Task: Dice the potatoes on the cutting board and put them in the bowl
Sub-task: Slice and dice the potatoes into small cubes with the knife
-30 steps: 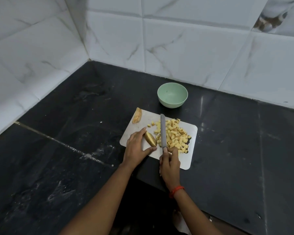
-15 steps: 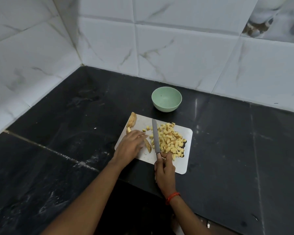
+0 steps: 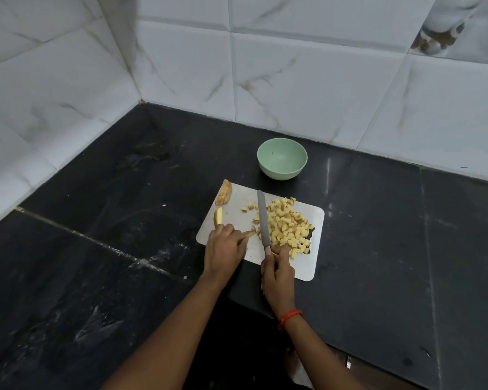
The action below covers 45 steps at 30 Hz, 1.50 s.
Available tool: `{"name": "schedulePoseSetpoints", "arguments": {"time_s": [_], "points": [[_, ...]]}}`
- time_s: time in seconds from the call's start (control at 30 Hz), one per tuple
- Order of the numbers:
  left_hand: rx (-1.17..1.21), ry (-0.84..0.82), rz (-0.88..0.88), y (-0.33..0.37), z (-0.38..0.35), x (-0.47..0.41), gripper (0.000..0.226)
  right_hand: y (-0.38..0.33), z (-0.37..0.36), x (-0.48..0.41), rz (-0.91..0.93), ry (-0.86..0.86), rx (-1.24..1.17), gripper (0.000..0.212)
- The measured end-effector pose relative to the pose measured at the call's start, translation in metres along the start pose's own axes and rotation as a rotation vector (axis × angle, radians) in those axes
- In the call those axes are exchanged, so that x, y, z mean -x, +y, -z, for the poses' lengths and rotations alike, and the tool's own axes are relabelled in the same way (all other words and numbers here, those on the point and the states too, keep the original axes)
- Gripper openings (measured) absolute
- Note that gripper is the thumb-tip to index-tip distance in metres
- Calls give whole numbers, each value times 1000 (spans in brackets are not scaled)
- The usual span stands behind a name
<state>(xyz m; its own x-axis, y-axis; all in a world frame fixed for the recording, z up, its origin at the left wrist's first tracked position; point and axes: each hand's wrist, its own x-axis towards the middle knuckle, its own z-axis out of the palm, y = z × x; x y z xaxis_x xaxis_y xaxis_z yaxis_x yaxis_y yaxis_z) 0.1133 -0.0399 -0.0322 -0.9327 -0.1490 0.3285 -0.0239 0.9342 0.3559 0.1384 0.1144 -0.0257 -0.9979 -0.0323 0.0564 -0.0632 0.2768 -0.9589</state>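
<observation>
Cutting board (image 3: pixel 307 264) is lying on the dark tabletop (image 3: pixel 96 277). Right hand (image 3: pixel 276 274) is sitting at the board's near edge, fingers curled tight round the handle of the knife (image 3: pixel 263 220). The blade is running lengthwise across the board w/ its tip pointing at the far edge & its right side touching the pile. Diced potatoes (image 3: pixel 286 229) are piling up on the board's right half, w/ a few loose cubes sitting just left of the blade toward the far edge.

Left hand (image 3: pixel 224 249) is resting on the board's near-left part, fingers bent, fingertips pinching a thin potato strip (image 3: pixel 250 234) just left of the blade. Two skin-on pcs are lying along the board's left edge: far wedge (image 3: pixel 224 192) is overhanging the far-left corner, near wedge (image 3: pixel 218 216) is sitting just beyond the left hand's knuckles.

Bowl (image 3: pixel 281 159), pale green, is standing upright on the tabletop just past the board's far edge, not touching it. White marbled wall tiles (image 3: pixel 307 85) are rising well beyond the board's far & left sides. Red thread band (image 3: pixel 289 318) is circling the right wrist, on the near side of the board.
</observation>
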Motion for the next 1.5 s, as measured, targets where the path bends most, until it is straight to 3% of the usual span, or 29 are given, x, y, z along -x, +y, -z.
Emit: {"name": "schedulePoseSetpoints", "arguments": {"time_s": [0.17, 0.27, 0.4, 0.5, 0.8, 1.2, 1.37, 1.5], "points": [[274, 31, 201, 4, -6, 12, 21, -4, -4, 0, 118, -58, 349, 12], [357, 20, 237, 3, -5, 14, 25, -1, -2, -3, 161, -104, 596, 23], [390, 14, 258, 0, -7, 14, 21, 1, 1, -3, 114, -192, 743, 22], [398, 3, 261, -1, -8, 14, 18, -1, 1, -4, 134, -227, 787, 10], [363, 17, 286, 1, -6, 15, 25, -9, 0, -5, 114, -224, 813, 21], [401, 12, 276, -2, -10, 15, 24, -8, 16, 4, 105, -400, 966, 21], [393, 8, 293, -2, -9, 14, 23, -8, 22, 22, 113, -419, 1047, 29], [424, 13, 288, -2, -8, 14, 22, -9, 16, 20, 55, -322, 1008, 18]]}}
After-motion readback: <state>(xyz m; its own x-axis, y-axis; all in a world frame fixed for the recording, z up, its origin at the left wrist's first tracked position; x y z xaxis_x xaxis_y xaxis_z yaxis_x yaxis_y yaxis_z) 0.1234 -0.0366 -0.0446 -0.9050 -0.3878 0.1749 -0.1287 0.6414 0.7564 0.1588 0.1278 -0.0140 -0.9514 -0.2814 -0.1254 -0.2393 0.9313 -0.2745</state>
